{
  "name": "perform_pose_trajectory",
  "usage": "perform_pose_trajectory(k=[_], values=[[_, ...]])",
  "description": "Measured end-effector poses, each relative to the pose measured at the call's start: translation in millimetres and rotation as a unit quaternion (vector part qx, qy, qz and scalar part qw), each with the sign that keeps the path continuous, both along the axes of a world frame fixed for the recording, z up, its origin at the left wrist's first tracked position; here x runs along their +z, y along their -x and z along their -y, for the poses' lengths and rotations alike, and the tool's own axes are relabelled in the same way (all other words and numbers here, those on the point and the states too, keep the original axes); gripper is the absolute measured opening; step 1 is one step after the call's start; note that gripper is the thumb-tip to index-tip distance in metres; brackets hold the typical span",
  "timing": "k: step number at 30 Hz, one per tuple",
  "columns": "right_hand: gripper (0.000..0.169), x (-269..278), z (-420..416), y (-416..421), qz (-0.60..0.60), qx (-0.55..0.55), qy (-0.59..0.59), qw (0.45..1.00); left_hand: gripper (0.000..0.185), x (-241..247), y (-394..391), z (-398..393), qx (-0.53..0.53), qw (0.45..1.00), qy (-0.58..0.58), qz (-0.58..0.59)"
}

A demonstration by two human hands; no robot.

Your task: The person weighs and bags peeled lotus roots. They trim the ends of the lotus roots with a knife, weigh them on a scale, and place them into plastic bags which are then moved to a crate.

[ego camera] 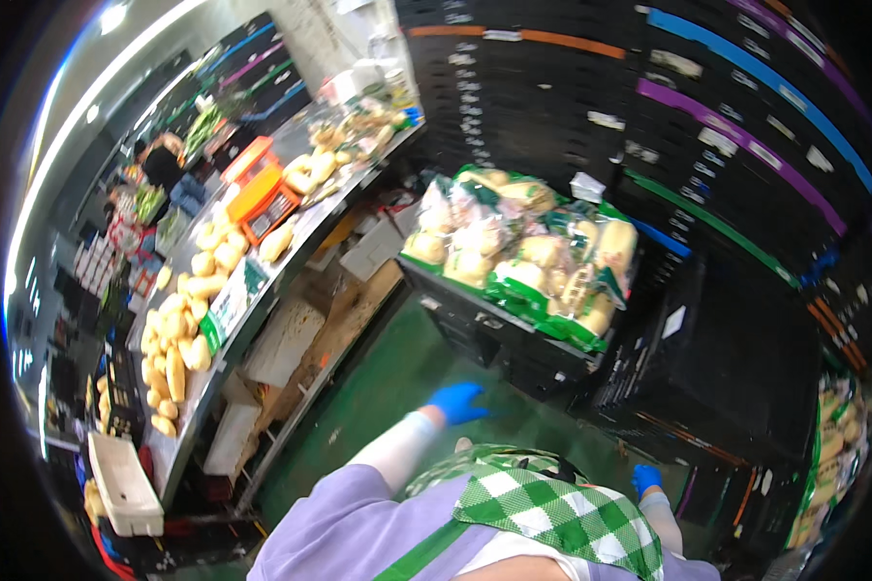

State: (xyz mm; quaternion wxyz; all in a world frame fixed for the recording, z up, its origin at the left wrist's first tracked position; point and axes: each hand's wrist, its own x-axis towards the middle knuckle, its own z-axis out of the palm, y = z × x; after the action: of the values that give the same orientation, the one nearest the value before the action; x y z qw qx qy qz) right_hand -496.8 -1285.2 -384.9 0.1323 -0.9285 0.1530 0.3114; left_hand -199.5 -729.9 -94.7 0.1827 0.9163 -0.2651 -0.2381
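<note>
My left hand (459,404), in a blue glove, hangs over the green floor with its fingers apart and nothing in it. At the lower right, my right hand (646,478), also blue-gloved, is beside my body; its fingers look curled, and whether it holds anything is unclear. Ahead of me, a black crate (479,312) is heaped with clear and green plastic bags of pale root vegetables (541,254). Neither hand touches it. On the metal table (243,330) to the left lie loose pale tubers (174,319), a green and white bag (232,298) and an orange scale (261,196).
Stacked black crates (523,102) with coloured strips rise behind the filled one. More black crates (727,348) stand at the right, near further bagged vegetables (832,457). A white tub (125,486) is by the table's near end. People are at work in the left background.
</note>
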Motion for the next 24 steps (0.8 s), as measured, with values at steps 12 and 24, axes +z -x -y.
perform_pose_trajectory(k=[12, 24], values=[[0.027, 153.6, -328.0, -258.1, 0.068, -0.046, -0.337, 0.938, 0.064, 8.3, 83.7, -375.9, 0.500, 0.861, -0.075, -0.058], [0.039, 259.5, -533.3, -466.1, 0.040, 0.092, -0.541, 0.835, 0.058, -20.9, -29.2, -315.5, 0.376, 0.915, 0.051, -0.136]])
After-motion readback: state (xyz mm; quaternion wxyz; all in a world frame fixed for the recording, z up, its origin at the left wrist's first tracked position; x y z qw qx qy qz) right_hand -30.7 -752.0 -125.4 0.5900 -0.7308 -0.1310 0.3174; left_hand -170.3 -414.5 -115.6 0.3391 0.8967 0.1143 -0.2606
